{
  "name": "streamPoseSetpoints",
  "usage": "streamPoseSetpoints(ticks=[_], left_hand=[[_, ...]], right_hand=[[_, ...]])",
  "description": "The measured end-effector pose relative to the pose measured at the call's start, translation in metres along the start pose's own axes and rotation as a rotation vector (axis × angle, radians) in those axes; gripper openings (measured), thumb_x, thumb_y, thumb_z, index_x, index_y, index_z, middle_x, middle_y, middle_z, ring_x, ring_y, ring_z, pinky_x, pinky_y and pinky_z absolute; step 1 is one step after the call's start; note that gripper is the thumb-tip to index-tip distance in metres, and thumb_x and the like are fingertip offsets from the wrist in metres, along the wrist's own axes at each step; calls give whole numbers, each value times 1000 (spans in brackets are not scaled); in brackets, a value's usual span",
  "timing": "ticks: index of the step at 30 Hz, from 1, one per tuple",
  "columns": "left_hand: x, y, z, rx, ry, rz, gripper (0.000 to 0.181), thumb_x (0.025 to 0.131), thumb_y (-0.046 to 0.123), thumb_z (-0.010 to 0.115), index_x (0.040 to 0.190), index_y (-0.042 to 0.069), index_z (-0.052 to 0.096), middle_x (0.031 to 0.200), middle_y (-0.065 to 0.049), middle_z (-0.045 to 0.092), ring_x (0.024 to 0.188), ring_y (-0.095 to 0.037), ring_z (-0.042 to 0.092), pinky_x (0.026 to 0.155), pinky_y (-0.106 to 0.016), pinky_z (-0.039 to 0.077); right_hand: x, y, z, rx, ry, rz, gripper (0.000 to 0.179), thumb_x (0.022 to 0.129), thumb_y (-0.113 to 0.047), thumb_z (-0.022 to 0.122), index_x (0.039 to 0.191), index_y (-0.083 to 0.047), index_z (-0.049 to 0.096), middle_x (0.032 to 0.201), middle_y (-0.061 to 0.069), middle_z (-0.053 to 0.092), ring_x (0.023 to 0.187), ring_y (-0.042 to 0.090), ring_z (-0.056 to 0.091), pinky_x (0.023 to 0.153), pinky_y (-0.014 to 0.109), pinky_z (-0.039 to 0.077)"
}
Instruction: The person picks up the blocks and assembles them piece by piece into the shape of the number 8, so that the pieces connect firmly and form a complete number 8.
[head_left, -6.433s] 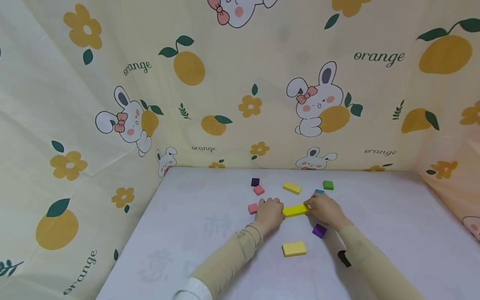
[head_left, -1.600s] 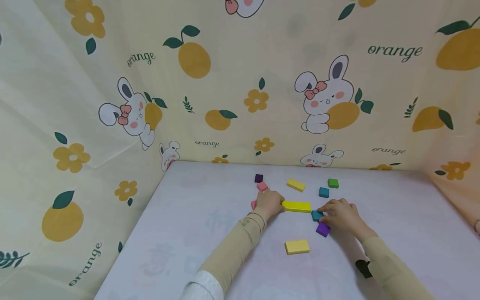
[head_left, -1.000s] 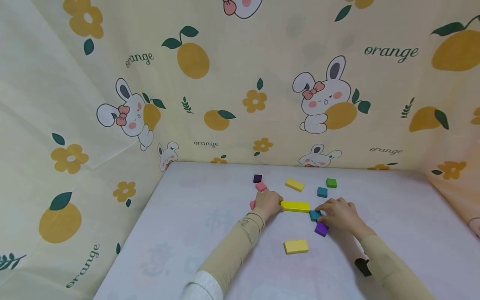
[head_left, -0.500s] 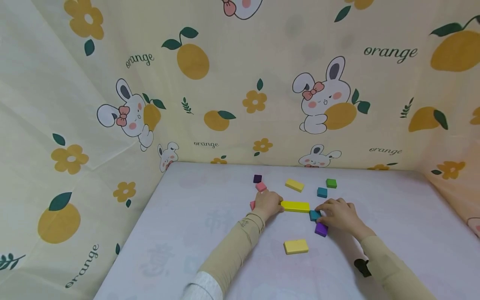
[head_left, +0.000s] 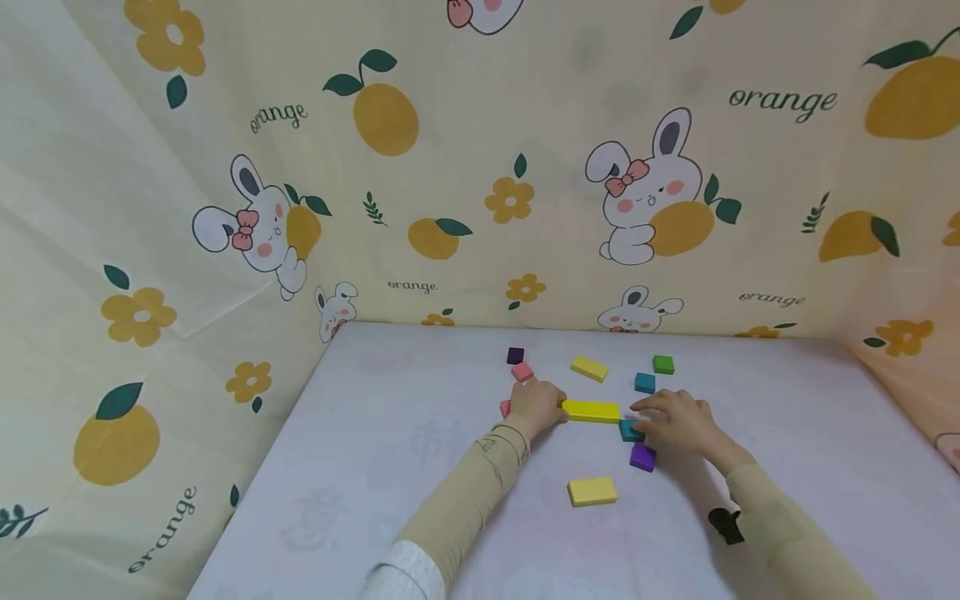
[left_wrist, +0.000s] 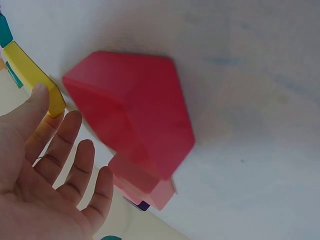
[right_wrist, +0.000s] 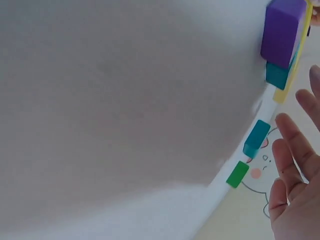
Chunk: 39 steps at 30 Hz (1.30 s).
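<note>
My left hand (head_left: 534,407) pinches the left end of a long bright yellow block (head_left: 591,412) between thumb and forefinger, the block lying flat on the table. At the block's right end sits a teal block (head_left: 628,431), its corner close to the yellow one. My right hand (head_left: 681,422) hovers over that teal block, fingers spread, thumb near its top. In the right wrist view, these fingers hold nothing. A purple block (head_left: 642,457) lies just in front of the teal one. A red block (left_wrist: 130,110) shows large in the left wrist view; the left arm hides it from the head view.
Farther back lie a dark purple block (head_left: 515,356), a pink block (head_left: 522,372), a pale yellow block (head_left: 589,368), a second teal block (head_left: 645,382) and a green block (head_left: 663,364). Another pale yellow block (head_left: 592,492) is nearer. A patterned cloth (head_left: 450,167) hangs behind.
Earlier, both hands were at the long yellow block's ends. The right hand then held the teal block by its right end, and has just loosened and lifted slightly. The left hand stays put.
</note>
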<state>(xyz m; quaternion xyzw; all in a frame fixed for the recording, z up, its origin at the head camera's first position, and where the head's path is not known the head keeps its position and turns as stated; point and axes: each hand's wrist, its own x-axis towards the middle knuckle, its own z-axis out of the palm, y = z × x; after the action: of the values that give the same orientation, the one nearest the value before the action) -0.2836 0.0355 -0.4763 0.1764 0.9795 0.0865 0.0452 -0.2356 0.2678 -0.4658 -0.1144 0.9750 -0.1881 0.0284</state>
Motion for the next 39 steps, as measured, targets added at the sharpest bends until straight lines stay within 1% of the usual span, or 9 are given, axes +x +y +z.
streamPoseSetpoints(ticks=[1, 5, 11, 14, 16, 21, 24, 33, 39], left_hand=[[-1, 2, -2, -2, -22, -17, 33, 82, 38, 69, 114, 28, 68, 108, 12, 70, 92, -12, 57, 84, -31, 42], [0, 3, -1, 1, -11, -24, 34, 81, 39, 69, 113, 29, 68, 108, 13, 69, 92, -12, 57, 84, -31, 42], [0, 0, -1, 0, -2, -14, 34, 81, 40, 68, 113, 29, 68, 109, 13, 69, 95, -13, 57, 86, -33, 42], [0, -2, -2, 10, 5, -5, 34, 81, 40, 69, 113, 29, 68, 108, 13, 69, 96, -14, 59, 84, -33, 43], [0, -2, -3, 20, 10, -2, 34, 81, 40, 68, 113, 29, 68, 108, 13, 69, 95, -14, 59, 83, -32, 43], [0, -1, -3, 23, 5, -7, 34, 81, 40, 69, 113, 29, 68, 108, 13, 69, 94, -13, 58, 82, -31, 43], [-1, 0, -2, 21, -5, -13, 34, 81, 41, 68, 114, 30, 67, 109, 13, 69, 93, -13, 57, 82, -31, 43], [-2, 2, -3, 44, 14, -13, 34, 81, 41, 68, 114, 31, 67, 107, 14, 69, 91, -12, 58, 81, -31, 43], [-2, 2, -2, 28, 1, -19, 34, 82, 40, 68, 114, 29, 67, 107, 12, 69, 88, -12, 56, 81, -31, 42]], right_hand=[[2, 2, -1, -1, 8, -3, 32, 84, -31, 65, 112, -14, 67, 119, 20, 59, 103, 39, 47, 84, 62, 28], [13, 9, -6, 4, 34, 16, 34, 87, -30, 62, 115, -10, 65, 122, 23, 57, 105, 43, 46, 85, 64, 26], [34, 22, -8, 30, 45, 76, 38, 90, -28, 57, 121, -6, 60, 117, 24, 59, 103, 46, 50, 84, 68, 30], [41, 28, -6, 77, 49, 106, 41, 92, -29, 54, 125, -4, 56, 119, 26, 57, 106, 46, 51, 84, 70, 31], [44, 31, -4, 135, 45, 133, 44, 94, -30, 51, 128, -2, 52, 120, 28, 55, 107, 44, 52, 85, 66, 34], [47, 39, 4, 280, 15, 215, 53, 97, -31, 45, 136, 5, 39, 123, 32, 50, 108, 43, 49, 89, 54, 43], [47, 44, 7, 323, 7, 250, 53, 97, -30, 45, 136, 5, 38, 124, 32, 49, 111, 44, 48, 91, 52, 43], [47, 48, 9, 383, -16, 285, 48, 96, -28, 48, 134, 1, 44, 127, 30, 48, 111, 40, 47, 91, 51, 42], [46, 42, 6, 391, -47, 270, 48, 94, -27, 53, 131, 2, 47, 128, 31, 48, 110, 41, 47, 91, 52, 42]])
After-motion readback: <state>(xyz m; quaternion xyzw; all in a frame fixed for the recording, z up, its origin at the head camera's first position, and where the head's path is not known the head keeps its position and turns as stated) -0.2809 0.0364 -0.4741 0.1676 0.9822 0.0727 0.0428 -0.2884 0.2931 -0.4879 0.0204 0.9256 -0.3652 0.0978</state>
